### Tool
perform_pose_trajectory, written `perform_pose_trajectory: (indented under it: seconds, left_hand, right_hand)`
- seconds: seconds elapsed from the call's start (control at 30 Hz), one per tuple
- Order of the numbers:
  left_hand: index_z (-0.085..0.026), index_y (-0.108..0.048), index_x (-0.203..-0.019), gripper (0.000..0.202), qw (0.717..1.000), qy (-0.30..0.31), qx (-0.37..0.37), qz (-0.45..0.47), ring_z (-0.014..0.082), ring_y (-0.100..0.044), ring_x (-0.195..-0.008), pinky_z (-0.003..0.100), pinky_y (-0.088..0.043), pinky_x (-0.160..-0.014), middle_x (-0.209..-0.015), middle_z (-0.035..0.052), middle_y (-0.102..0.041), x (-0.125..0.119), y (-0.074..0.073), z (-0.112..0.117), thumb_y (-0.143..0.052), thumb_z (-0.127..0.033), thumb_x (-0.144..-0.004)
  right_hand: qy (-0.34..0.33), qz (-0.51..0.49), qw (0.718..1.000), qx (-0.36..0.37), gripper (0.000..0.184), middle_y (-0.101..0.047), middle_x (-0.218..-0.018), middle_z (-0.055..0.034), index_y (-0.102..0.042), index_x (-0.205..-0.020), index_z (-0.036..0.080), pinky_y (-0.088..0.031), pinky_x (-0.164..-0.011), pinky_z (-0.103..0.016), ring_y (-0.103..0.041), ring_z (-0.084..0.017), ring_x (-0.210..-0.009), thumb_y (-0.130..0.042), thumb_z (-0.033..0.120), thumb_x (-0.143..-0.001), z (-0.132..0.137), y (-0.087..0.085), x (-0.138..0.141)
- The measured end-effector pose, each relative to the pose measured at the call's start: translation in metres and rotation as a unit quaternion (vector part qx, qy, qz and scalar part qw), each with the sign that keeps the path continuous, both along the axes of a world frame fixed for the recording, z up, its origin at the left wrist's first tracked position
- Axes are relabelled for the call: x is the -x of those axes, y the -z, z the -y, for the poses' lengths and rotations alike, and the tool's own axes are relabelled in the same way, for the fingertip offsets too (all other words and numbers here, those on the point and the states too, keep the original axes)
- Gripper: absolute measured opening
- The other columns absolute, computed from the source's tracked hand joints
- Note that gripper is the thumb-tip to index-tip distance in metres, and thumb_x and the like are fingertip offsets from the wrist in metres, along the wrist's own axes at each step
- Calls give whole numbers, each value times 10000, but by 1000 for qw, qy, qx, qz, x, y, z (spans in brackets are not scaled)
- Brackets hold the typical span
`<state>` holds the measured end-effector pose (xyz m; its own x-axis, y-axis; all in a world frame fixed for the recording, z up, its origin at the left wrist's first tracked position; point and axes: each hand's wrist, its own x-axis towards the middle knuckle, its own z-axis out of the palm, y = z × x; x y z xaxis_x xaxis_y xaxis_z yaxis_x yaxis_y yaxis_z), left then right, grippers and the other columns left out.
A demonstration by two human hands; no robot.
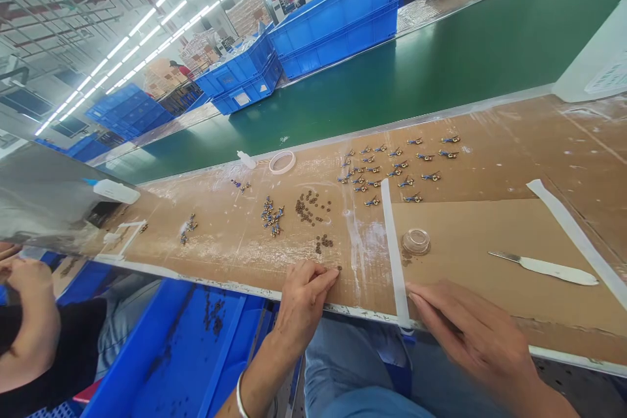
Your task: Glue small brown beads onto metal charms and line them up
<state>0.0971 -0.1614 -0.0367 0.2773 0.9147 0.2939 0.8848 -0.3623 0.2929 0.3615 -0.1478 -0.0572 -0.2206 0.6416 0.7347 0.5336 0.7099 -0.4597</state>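
My left hand [304, 289] rests at the front of the cardboard-covered bench, thumb and forefinger closed at a small dark disc [339, 268]. Past it lie a small group of similar discs [323, 243] and a larger scatter of discs [306, 208]. Beside the white tape strip [394, 255], my right hand [473, 330] has its thumb and fingertips pinched together; whatever is between them is too small to make out. A shallow clear round dish [416, 241] and a white-handled knife [556, 270] lie beyond that hand. Small blue-and-gold figurines [401, 164] lie spread out farther back.
A tape roll [283, 162] and a small white bottle [246, 159] stand near the green conveyor belt [343, 85]. More figurines [272, 215] lie left of the discs. Blue crates [337, 19] line the far side. A co-worker's arm [32, 313] is at left, by a blue bin [186, 353].
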Motion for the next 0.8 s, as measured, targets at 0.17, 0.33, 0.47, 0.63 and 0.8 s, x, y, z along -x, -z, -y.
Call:
perform_pose_trajectory:
  seconds: [0.17, 0.33, 0.47, 0.63, 0.8]
  left_hand:
    - [-269, -770, -1014, 278, 1000, -4, -5, -6, 166, -598, -758, 312, -460, -698, -799, 42, -684, -6, 1, 2, -492, -270, -1000]
    - [-290, -774, -1038, 256, 998, -60, 18, 29, 186, -646, -825, 328, -496, -764, -866, 47, -736, 22, -5, -3, -533, -252, -960]
    - [-240, -785, -958, 213, 954, -291, 47, 54, 238, -689, -959, 370, -520, -882, -985, 58, -770, 76, -17, -39, -580, -226, -905]
    - [-178, -741, -1013, 176, 929, -355, 91, 48, 249, -690, -924, 403, -540, -864, -969, 86, -754, 131, -26, -103, -601, -235, -923]
    - [-159, -588, -1250, 362, 920, -356, 147, 72, 237, -646, -1046, 446, -564, -868, -1249, 99, -620, 145, -21, -156, -619, -346, -942]
  right_hand:
    - [0, 9, 1000, -4, 158, -731, -848, -24, -651, -1076, 172, -547, -773, -245, -695, -128, -736, -583, 116, -945, 1, 2, 1]
    - [-10, -3, 1000, 11, 177, -733, -850, -14, -652, -1086, 196, -549, -747, -237, -697, -126, -727, -564, 123, -951, 1, 0, -1]
    - [-14, 22, 1000, 6, 167, -744, -918, -16, -671, -1097, 199, -546, -816, -231, -713, -131, -769, -562, 206, -970, 2, 11, -6]
    - [-26, 37, 999, -24, 218, -746, -973, 1, -678, -1133, 212, -525, -866, -240, -711, -137, -797, -517, 278, -1001, -2, 23, -9]
    - [-19, 7, 999, -50, 205, -753, -923, 19, -709, -1095, 227, -500, -859, -221, -698, -117, -765, -548, 304, -993, -4, 30, -9]
